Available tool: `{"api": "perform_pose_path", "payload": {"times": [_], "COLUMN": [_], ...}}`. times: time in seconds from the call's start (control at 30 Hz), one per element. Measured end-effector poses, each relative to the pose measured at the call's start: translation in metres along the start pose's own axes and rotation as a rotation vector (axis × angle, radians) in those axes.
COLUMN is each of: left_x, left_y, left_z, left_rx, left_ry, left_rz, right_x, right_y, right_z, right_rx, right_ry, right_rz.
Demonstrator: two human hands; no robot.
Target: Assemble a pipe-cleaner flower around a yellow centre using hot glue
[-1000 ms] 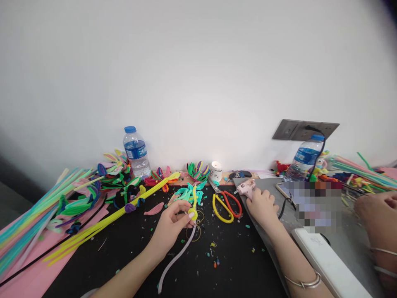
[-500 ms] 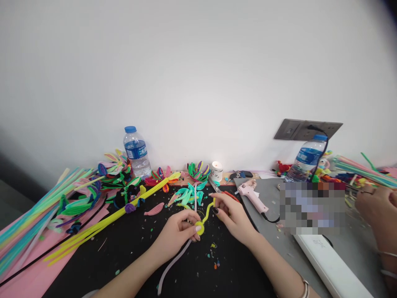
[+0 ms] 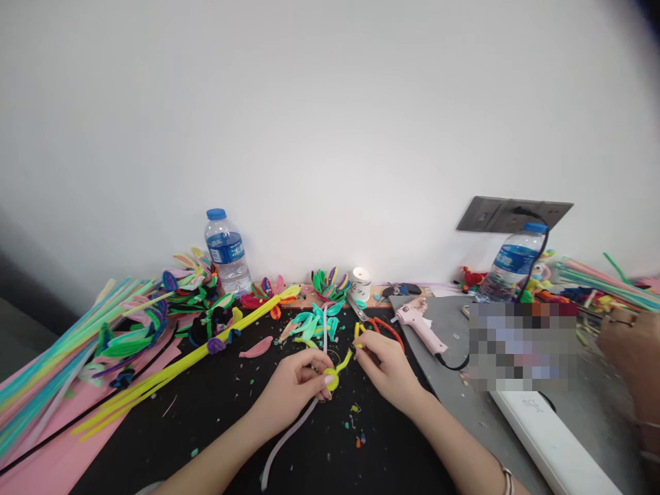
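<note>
My left hand (image 3: 299, 379) is closed in a pinch on a small yellow pipe-cleaner coil (image 3: 331, 380), its thumb lying on the coil's face. From the coil a yellow tail (image 3: 345, 359) runs up to the right, and my right hand (image 3: 384, 363) pinches it between thumb and fingers. A pale lilac pipe cleaner (image 3: 289, 436) curves out below my left hand; a pale length also shows above that hand, but whether they join is hidden. Just behind my right hand lie red-handled scissors (image 3: 388, 328). Green pipe-cleaner leaves (image 3: 312, 323) rest beyond the coil.
Yellow pipe cleaners (image 3: 190, 357) and a multicoloured bundle (image 3: 56, 361) lie left. A water bottle (image 3: 227, 254) and a lit candle (image 3: 361, 283) stand by the wall. At right are a pink glue gun (image 3: 421, 328), a white power bank-like box (image 3: 546, 433) and another person's hand (image 3: 626, 350).
My right hand has shifted slightly down along the yellow tail, its fingers drawn closer together, so more of the scissors shows. The left hand stays put on the coil.
</note>
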State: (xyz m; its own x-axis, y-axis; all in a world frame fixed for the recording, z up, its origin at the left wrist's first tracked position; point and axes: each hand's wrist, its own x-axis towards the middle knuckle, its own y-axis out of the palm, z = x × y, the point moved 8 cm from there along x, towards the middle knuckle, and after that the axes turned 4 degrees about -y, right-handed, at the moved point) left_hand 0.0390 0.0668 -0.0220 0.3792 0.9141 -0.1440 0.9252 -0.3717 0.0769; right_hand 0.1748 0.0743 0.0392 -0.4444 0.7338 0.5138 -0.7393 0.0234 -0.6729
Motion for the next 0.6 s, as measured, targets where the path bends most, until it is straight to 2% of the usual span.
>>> {"api": "perform_pose_path", "payload": {"times": [0.1,0.6], "left_x": [0.002,0.002], "left_y": [-0.005,-0.022], "left_z": [0.001,-0.009], "left_rx": [-0.014,-0.109], "left_ry": [0.01,0.019], "left_rz": [-0.033,-0.211], "right_x": [-0.001,-0.002], "right_y": [-0.002,0.005], "right_z": [0.001,0.003], "right_rx": [-0.03,-0.086], "right_ry": [-0.026,-0.034], "right_rz": [-0.021,0.068]}}
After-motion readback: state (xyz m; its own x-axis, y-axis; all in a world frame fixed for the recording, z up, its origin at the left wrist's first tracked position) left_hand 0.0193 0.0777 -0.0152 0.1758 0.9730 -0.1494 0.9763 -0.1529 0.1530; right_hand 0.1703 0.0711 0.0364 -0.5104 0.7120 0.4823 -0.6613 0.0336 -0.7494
